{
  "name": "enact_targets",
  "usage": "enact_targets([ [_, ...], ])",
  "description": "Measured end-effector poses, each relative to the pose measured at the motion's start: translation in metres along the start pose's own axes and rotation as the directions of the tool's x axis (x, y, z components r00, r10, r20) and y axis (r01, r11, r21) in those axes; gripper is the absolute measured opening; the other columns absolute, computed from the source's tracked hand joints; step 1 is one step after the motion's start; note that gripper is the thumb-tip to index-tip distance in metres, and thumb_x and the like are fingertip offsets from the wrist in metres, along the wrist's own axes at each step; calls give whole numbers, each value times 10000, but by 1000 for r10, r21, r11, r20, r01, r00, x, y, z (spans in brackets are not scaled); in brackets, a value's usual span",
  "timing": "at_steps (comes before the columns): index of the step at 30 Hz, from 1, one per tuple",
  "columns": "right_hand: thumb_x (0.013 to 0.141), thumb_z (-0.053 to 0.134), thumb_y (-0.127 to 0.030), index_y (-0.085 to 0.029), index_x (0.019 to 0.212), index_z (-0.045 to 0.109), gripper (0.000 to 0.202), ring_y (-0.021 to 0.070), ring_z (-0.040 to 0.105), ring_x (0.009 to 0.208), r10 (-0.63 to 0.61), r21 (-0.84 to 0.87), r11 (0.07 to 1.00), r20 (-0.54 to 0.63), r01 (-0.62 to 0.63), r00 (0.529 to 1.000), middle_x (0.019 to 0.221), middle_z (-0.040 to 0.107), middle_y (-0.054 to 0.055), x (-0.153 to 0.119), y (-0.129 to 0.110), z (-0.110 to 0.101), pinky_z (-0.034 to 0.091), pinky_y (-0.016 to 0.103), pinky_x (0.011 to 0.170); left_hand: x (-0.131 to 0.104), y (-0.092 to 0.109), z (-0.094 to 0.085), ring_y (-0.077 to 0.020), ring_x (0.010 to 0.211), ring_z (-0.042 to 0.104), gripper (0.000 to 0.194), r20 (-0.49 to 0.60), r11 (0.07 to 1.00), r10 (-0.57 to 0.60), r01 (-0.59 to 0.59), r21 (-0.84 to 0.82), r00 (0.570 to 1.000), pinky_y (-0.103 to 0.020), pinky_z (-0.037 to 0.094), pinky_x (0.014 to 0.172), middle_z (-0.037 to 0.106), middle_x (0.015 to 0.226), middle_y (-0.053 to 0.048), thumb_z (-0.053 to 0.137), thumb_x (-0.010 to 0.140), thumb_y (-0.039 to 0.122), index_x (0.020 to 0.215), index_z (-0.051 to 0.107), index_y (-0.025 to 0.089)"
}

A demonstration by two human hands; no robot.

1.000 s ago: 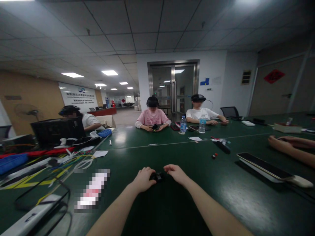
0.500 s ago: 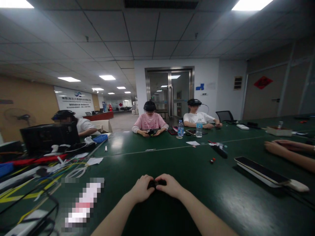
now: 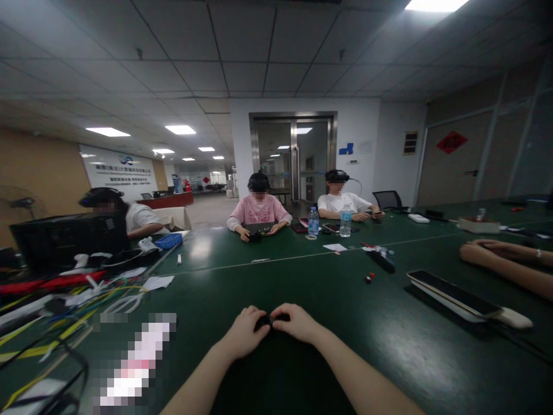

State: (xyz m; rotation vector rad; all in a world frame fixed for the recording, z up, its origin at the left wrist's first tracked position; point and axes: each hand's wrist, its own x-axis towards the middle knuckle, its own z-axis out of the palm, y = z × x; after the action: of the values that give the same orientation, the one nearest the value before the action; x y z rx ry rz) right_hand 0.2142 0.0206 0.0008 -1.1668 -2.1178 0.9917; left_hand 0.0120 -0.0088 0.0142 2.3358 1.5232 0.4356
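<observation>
Both my hands meet at the near middle of the green table [image 3: 207,294]. Between them is a small black object [image 3: 271,320], mostly covered by my fingers, so its kind cannot be made out. My left hand [image 3: 247,329] curls its fingers round the left end of it. On the other end, my right hand [image 3: 298,321] is closed with thumb and forefinger pinching. The fingertips of the two hands nearly touch.
Left lie tangled cables [image 3: 73,328], a white paper [image 3: 158,282] and a blue basket [image 3: 169,241]. To the right are a phone on a white box [image 3: 453,294] and another person's arms [image 3: 505,259]. Two bottles [image 3: 345,222] stand near people seated across.
The view has shifted slightly, so the room appears a little further left and higher. My hands keep their hold on the black object with hardly any movement.
</observation>
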Motion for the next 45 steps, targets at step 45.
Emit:
enact_targets([
  [45, 775, 565, -357, -305, 989, 629, 230, 216, 504, 1073, 11, 27, 1000, -11, -11, 1000, 1098, 589, -14, -6, -3, -3, 381, 360, 905, 1, -11, 0, -204, 1046, 461, 370, 25, 976, 12, -6, -216, 1000, -314, 374, 923, 510, 1126, -50, 483, 860, 393, 1192, 531, 236],
])
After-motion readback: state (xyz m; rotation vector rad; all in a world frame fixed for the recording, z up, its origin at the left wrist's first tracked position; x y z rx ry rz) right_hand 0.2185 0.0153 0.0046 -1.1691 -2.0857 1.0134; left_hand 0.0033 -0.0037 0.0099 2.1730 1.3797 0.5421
